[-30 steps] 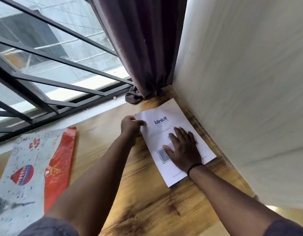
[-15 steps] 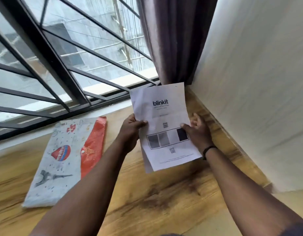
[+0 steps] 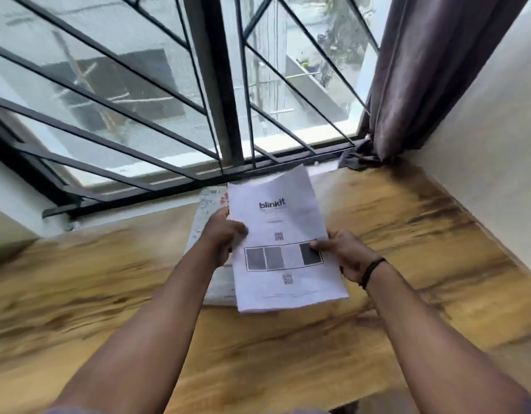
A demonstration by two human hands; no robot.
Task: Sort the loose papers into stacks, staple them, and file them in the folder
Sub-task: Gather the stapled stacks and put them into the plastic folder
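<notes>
White printed papers [image 3: 283, 243], a thin stack with a "blinkit" logo at the top, two small QR codes and a row of grey and dark rectangles in a frame, are held up in the air above a wooden table [image 3: 288, 354]. The stack is upright in the view and tilted slightly, its top edge reaching toward the window sill. The left hand [image 3: 221, 239] grasps the stack's left edge about halfway up, thumb on the front and fingers curled behind. The right hand [image 3: 345, 253] grasps the right edge a little lower, its thumb lying across the dark rectangle on the front sheet. A dark band [image 3: 373, 271] circles the right wrist.

Directly behind and under the papers lies the folder [image 3: 206, 222], flat on the table and mostly hidden; only a pale strip with small drawings and a red mark shows to the left of the stack, between it and the left hand.

The table has a warm brown grain with darker streaks, and much of it is blurred. Beyond it is a window [image 3: 168, 100] with dark metal bars [image 3: 219, 85] set at angles, and buildings outside. A dark purple-grey curtain [image 3: 431, 70] hangs at the right end of the window, its hem bunched on the table's far corner. A plain pale wall [image 3: 497, 159] runs along the table's right side.
</notes>
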